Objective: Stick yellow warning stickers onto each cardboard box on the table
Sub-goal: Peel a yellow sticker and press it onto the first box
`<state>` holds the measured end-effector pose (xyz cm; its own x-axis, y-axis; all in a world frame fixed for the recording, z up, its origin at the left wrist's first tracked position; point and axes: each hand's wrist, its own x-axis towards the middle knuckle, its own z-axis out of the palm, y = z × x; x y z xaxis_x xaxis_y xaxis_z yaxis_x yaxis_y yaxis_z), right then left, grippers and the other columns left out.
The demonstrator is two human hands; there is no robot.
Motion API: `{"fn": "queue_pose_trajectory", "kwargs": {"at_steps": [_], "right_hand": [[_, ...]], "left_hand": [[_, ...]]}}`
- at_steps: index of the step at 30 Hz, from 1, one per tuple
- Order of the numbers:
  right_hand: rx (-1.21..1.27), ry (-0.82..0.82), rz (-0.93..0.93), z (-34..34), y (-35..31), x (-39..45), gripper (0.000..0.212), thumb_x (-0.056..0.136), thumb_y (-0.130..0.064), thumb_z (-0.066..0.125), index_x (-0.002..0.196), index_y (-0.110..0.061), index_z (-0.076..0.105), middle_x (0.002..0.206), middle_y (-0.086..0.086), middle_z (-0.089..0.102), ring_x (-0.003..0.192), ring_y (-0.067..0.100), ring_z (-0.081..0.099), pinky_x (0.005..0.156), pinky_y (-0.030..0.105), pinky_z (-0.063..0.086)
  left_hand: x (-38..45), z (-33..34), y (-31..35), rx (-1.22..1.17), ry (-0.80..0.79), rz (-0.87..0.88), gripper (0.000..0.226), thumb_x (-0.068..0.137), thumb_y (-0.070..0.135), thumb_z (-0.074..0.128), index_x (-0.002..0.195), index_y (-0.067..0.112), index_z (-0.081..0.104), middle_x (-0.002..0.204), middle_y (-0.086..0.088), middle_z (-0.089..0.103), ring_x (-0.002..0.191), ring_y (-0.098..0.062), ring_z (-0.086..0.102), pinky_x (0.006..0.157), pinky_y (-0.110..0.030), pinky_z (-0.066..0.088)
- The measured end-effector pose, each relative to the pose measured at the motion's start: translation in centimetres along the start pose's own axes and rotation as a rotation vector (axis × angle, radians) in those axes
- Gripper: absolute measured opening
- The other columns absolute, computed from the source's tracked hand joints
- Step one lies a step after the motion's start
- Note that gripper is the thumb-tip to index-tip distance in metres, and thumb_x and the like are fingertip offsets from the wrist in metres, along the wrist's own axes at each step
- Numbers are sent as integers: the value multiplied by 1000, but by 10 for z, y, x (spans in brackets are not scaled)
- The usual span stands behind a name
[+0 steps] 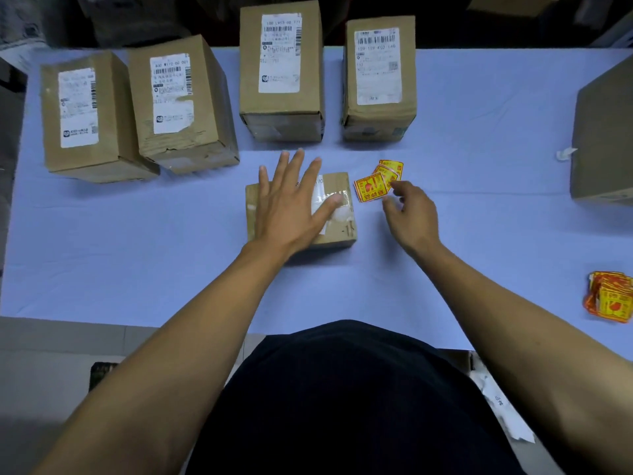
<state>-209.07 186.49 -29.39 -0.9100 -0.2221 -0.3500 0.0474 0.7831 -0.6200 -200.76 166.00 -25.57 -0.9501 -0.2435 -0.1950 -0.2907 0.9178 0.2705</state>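
A small cardboard box (337,231) lies in the middle of the table with my left hand (291,204) pressed flat on its top, fingers spread. Just right of the box lie a few loose yellow warning stickers (371,188) with red print. My right hand (412,214) hovers beside them, fingers curled and fingertips close to the nearest sticker; whether it touches is unclear. Several taller cardboard boxes with white shipping labels stand along the far side: two at the left (85,114) (178,104), one in the centre (281,70), one to its right (378,77).
A pale blue cloth covers the table (137,255). A large cardboard box (603,138) stands at the right edge. A pile of yellow and red stickers (608,296) lies at the near right. White paper scraps (503,409) lie past the table's front edge.
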Motion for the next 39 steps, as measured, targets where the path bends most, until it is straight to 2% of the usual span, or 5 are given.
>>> {"fn": "queue_pose_trajectory", "kwargs": {"at_steps": [8,20,28,33,39], "right_hand": [[136,21,314,23,-9,36,34,82,-48,73,91,-20,57,92,-1,66,92,22,60,72,30,42],[189,-37,395,16,-6,39,42,91,-29,67,58,-14,47,58,4,45,67,27,46,55,30,32],[323,-50,372,-14,-20,23,23,92,-24,66,70,-18,63,88,10,65,83,27,59,76,36,47],[612,-235,222,-46,-52,-3,20,98,-24,60,80,-16,62,82,1,69,67,10,64,69,28,50],[680,-383,-17,-58,-93,-28,10,98,-20,62,90,-15,64,75,-3,70,69,13,62,70,28,54]], "left_hand": [[6,12,5,92,-5,-40,67,96,64,26,151,27,36,161,-4,32,152,-26,17,120,-52,0],[5,14,4,73,6,-38,67,95,64,24,146,24,43,154,-3,42,148,-26,26,120,-53,6],[2,4,8,-1,-26,-46,63,98,61,29,149,25,38,159,-3,34,151,-26,17,120,-50,-3],[-1,-19,20,-435,172,-105,44,100,35,53,138,13,54,148,-6,47,140,-23,35,116,-32,23],[-1,-55,54,-1365,-22,-459,13,92,8,63,104,8,70,87,-6,72,73,-15,65,63,-24,49]]}}
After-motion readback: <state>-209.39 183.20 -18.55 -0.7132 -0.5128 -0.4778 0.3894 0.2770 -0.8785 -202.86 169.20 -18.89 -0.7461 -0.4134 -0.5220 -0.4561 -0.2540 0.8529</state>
